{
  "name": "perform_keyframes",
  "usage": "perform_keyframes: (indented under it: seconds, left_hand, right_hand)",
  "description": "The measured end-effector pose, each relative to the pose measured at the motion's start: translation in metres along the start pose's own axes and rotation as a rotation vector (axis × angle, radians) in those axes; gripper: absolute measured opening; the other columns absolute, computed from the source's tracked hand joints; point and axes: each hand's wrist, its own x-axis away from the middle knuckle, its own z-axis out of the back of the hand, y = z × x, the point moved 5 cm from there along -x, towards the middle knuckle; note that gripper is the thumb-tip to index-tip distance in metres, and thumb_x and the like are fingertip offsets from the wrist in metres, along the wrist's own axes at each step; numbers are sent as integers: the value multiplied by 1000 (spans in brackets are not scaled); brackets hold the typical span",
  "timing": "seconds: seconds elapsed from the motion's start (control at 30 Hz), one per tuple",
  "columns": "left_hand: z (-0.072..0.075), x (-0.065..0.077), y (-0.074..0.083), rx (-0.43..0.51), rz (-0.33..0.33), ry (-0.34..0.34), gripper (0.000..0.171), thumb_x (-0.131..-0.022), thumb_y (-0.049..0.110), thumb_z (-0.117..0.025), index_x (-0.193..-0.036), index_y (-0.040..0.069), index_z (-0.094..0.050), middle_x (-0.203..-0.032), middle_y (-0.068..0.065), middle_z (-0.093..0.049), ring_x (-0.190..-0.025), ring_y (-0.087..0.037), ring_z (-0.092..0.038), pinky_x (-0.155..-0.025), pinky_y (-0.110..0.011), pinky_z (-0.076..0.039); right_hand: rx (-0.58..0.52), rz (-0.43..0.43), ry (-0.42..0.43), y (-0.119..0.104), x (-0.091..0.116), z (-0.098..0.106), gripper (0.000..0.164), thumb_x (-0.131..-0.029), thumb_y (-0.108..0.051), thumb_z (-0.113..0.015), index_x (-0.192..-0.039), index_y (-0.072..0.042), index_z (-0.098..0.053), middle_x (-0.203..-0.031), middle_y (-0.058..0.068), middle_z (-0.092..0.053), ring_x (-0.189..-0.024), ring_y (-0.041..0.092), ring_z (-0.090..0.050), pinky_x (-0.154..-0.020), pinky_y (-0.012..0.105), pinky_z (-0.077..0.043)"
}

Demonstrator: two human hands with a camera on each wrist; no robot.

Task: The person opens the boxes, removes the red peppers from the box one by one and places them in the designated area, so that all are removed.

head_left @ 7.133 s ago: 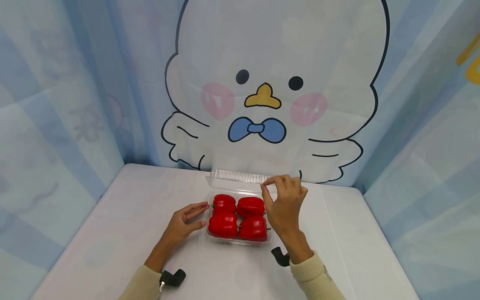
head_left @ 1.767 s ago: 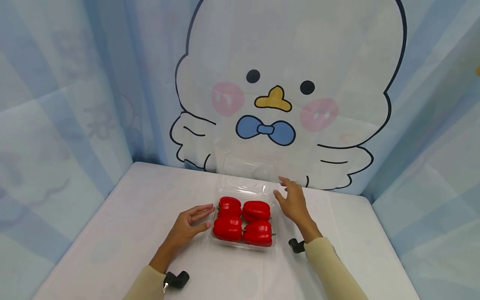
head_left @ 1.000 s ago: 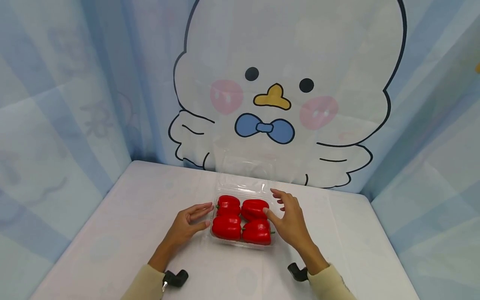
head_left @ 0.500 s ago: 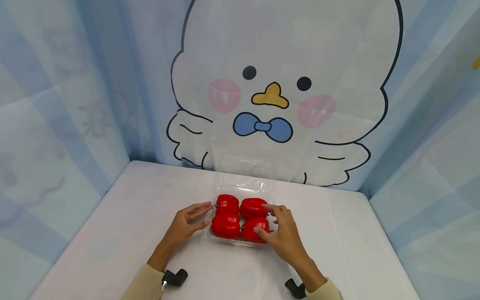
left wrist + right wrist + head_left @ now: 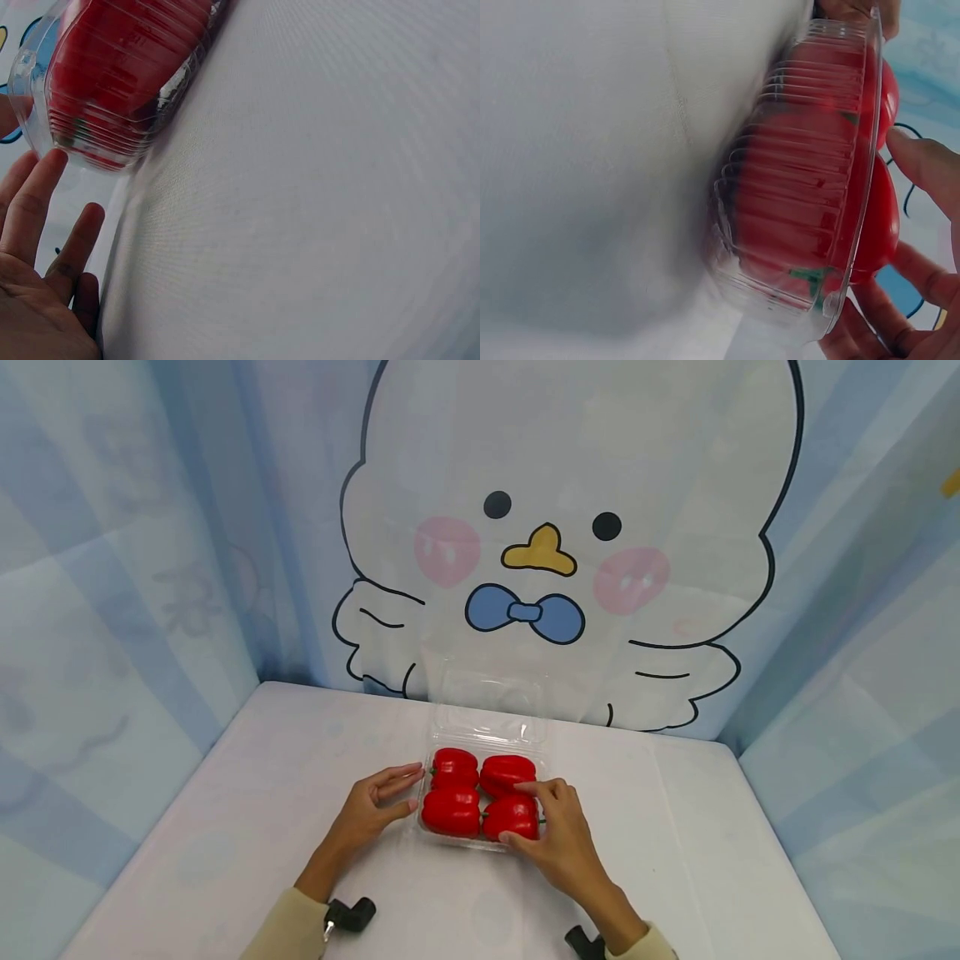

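A clear plastic clamshell container (image 5: 465,843) holds several red bell peppers, two in front and two behind. Its lid (image 5: 491,727) is raised and leans back at the rear. My right hand (image 5: 564,843) has thumb and fingers around the front right bell pepper (image 5: 512,816); the right wrist view shows this bell pepper (image 5: 881,217) between thumb and fingers, low in the container. At the container's left side is my left hand (image 5: 369,808), fingers extended. Its fingertips (image 5: 54,159) meet the plastic wall in the left wrist view.
The container sits on a white-covered table (image 5: 360,735). A curtain (image 5: 525,468) with a cartoon chick stands right behind the table, with blue striped curtains on both sides. A black wrist mount (image 5: 351,915) hangs by the left forearm.
The lid, partly raised at first, now leans back. My right hand has left it, come toward the front and taken the front right bell pepper between thumb and fingers. My left hand stays put.
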Motion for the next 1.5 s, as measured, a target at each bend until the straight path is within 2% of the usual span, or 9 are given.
perform_keyframes:
  seconds: [0.27,0.57,0.8,1.07,1.3,1.5]
  left_hand:
    - [-1,-1,-1,3,5,2,60,-97,20,-78,-153,16,-56,-154,-3,-62,-156,-28,-46,-119,-43,-48]
    - [0,-2,-1,-7,-37,0,59,-98,18,-78,-153,11,-57,-153,-8,-62,-152,-29,-50,-116,-28,-49]
    - [0,-1,1,-7,-69,-11,59,-99,17,-76,-153,9,-55,-154,-10,-61,-153,-33,-48,-119,-42,-48]
    - [0,0,0,-5,-46,-5,59,-98,17,-77,-153,9,-55,-154,-10,-61,-152,-34,-49,-115,-36,-51]
    - [-1,0,0,-8,-31,-4,60,-98,19,-77,-153,10,-55,-153,-9,-62,-152,-32,-49,-115,-35,-51]
    - [1,0,-1,-5,-15,1,60,-98,18,-78,-153,12,-56,-153,-7,-62,-151,-29,-51,-115,-33,-52]
  right_hand:
    - [11,9,-4,-3,-2,-1,63,-75,-24,-98,-131,-19,-69,-125,6,-60,-124,25,-53,-97,49,-62]
    - [97,29,-44,-6,-8,-4,60,-75,-30,-98,-128,-16,-74,-124,6,-60,-122,25,-53,-98,50,-61]
    - [134,45,-112,-9,-15,-2,58,-74,-33,-98,-126,-17,-78,-117,6,-61,-117,25,-55,-92,47,-64]
    - [37,24,-134,5,-16,-2,57,-73,-36,-99,-124,-20,-78,-112,0,-60,-112,19,-57,-89,38,-64]
    - [-84,15,-124,10,-15,2,56,-73,-30,-100,-123,-20,-78,-115,0,-61,-116,22,-60,-85,34,-67]
    - [-108,25,-134,13,-16,2,55,-73,-27,-100,-123,-22,-78,-114,-3,-61,-118,20,-61,-88,33,-67]
